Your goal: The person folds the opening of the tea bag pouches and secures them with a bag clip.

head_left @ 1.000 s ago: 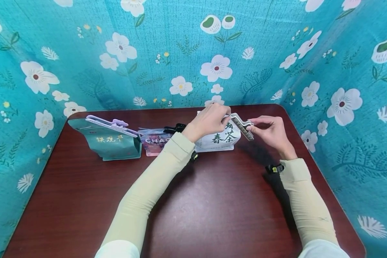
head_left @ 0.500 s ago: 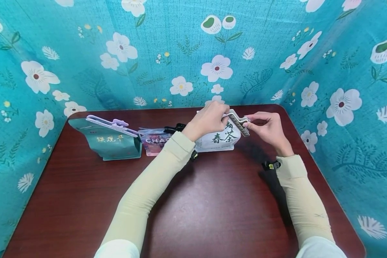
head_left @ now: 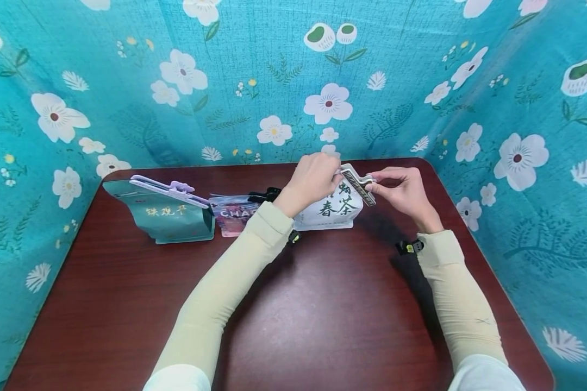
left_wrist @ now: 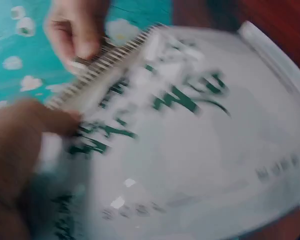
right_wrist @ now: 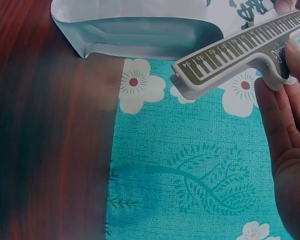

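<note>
A white tea bag (head_left: pixel 339 212) with green lettering stands at the back of the table. My left hand (head_left: pixel 313 176) pinches its top edge, thumb (left_wrist: pixel 60 120) against the printed front. My right hand (head_left: pixel 403 190) pinches the handle of a white bag clip (head_left: pixel 358 187) with a dark face printed with piano keys. In the right wrist view the clip (right_wrist: pixel 237 52) slants across, its long bar in front of the hand, the bag (right_wrist: pixel 135 20) behind. The left wrist view is blurred; there the clip (left_wrist: pixel 107 62) lies along the bag's upper edge.
Left on the dark red table (head_left: pixel 323 304) stands a green bag (head_left: pixel 171 217) with a purple clip (head_left: pixel 171 188) across its top. Beside it is a small pink and purple pouch (head_left: pixel 232 214) with a black clip (head_left: pixel 266 194). Floral curtain (head_left: pixel 274 81) borders the table.
My right hand has moved left and slightly up with the clip, toward the tea bag's top. The left hand and the bag have shifted slightly left.
</note>
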The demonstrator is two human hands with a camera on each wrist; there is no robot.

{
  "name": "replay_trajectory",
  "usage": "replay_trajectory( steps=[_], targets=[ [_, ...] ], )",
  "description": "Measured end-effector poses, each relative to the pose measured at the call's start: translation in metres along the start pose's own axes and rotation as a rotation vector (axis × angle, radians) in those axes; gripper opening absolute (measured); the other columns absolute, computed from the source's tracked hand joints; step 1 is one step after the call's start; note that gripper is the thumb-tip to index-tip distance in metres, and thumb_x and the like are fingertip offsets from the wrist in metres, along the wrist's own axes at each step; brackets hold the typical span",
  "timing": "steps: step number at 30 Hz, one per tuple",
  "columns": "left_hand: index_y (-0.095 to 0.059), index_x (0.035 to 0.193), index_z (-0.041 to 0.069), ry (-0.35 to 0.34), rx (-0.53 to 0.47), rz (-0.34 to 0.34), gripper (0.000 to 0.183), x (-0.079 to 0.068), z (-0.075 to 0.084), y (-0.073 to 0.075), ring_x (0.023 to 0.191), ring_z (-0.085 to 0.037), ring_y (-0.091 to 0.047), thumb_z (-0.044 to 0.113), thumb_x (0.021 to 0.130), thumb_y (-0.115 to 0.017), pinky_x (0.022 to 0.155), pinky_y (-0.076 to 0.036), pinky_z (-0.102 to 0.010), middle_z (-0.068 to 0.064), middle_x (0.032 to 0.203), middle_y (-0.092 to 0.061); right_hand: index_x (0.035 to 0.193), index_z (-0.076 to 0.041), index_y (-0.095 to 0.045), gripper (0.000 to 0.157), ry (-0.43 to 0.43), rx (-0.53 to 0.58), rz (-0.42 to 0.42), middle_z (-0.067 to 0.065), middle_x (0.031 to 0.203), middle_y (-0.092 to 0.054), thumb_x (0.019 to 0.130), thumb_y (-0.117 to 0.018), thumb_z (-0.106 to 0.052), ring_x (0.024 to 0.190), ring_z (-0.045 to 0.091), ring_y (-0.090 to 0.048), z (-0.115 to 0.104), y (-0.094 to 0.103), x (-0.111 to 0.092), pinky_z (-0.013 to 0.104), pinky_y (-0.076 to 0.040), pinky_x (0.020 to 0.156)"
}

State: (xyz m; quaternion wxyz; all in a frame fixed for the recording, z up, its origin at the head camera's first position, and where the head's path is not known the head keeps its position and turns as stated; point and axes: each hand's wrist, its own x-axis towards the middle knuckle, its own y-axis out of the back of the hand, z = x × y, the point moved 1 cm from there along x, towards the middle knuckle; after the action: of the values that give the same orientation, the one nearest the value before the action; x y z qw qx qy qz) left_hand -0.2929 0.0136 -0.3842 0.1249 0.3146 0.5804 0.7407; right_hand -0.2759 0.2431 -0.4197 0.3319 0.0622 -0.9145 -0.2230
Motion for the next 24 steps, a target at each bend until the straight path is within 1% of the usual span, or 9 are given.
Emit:
replay_trajectory(
  steps=[3, 6, 9, 13, 19, 24],
  targets=[
    [-0.068, 0.082, 0.012, 0.065, -0.044, -0.038, 0.022, -0.0009, 0.0013, 0.0018, 0.069, -0.019, -0.060, 0.024, 0.100, -0.065, 0.056, -0.049, -0.034, -0.003, 0.076, -0.065, 0.094, 0.009, -0.078, 0.024, -0.002, 0.004, -0.008, 0.026, 0.089, -0.074, 0.072, -0.084, 0.015, 0.081, 0.003, -0.069, 0.0000, -0.0001, 0.0009, 0.016, -0.055, 0.070],
    [-0.069, 0.084, 0.011, 0.088, -0.074, -0.050, 0.021, -0.0012, 0.0020, 0.0025, 0.070, -0.019, -0.059, 0.023, 0.101, -0.064, 0.057, -0.049, -0.033, -0.004, 0.078, -0.066, 0.095, 0.010, -0.078, 0.024, -0.003, 0.007, -0.013, 0.026, 0.090, -0.074, 0.072, -0.084, 0.015, 0.081, 0.003, -0.070, 0.0002, -0.0007, 0.0016, 0.016, -0.055, 0.070],
    [-0.066, 0.080, 0.010, 0.092, -0.122, -0.052, 0.023, -0.0018, 0.0011, 0.0029, 0.068, -0.018, -0.053, 0.020, 0.101, -0.064, 0.058, -0.046, -0.032, -0.004, 0.074, -0.062, 0.095, 0.009, -0.078, 0.024, -0.001, 0.009, -0.018, 0.026, 0.089, -0.074, 0.072, -0.084, 0.014, 0.080, 0.004, -0.070, 0.0002, -0.0019, 0.0021, 0.016, -0.055, 0.069],
    [-0.059, 0.073, 0.010, 0.089, -0.188, -0.052, 0.027, -0.0016, -0.0007, 0.0040, 0.065, -0.017, -0.043, 0.016, 0.099, -0.064, 0.059, -0.039, -0.029, -0.002, 0.067, -0.051, 0.096, 0.008, -0.078, 0.025, -0.001, 0.012, -0.026, 0.025, 0.089, -0.074, 0.073, -0.084, 0.013, 0.078, 0.004, -0.070, -0.0010, -0.0028, 0.0022, 0.017, -0.056, 0.067],
    [-0.055, 0.069, 0.010, 0.072, -0.303, -0.057, 0.030, -0.0012, -0.0029, 0.0065, 0.060, -0.013, -0.035, 0.011, 0.097, -0.065, 0.056, -0.030, -0.024, 0.002, 0.062, -0.037, 0.096, 0.007, -0.079, 0.025, 0.000, 0.009, -0.017, 0.025, 0.088, -0.075, 0.072, -0.085, 0.013, 0.076, 0.005, -0.070, -0.0032, -0.0032, 0.0014, 0.017, -0.055, 0.066],
    [-0.062, 0.074, 0.008, 0.067, -0.328, -0.054, 0.023, -0.0007, -0.0036, 0.0081, 0.058, -0.012, -0.034, 0.010, 0.095, -0.069, 0.054, -0.028, -0.023, 0.002, 0.061, -0.040, 0.095, 0.009, -0.078, 0.024, 0.025, -0.016, -0.025, 0.024, 0.085, -0.074, 0.072, -0.084, 0.013, 0.074, 0.009, -0.068, -0.0059, -0.0042, 0.0024, 0.015, -0.054, 0.067]
  ],
)
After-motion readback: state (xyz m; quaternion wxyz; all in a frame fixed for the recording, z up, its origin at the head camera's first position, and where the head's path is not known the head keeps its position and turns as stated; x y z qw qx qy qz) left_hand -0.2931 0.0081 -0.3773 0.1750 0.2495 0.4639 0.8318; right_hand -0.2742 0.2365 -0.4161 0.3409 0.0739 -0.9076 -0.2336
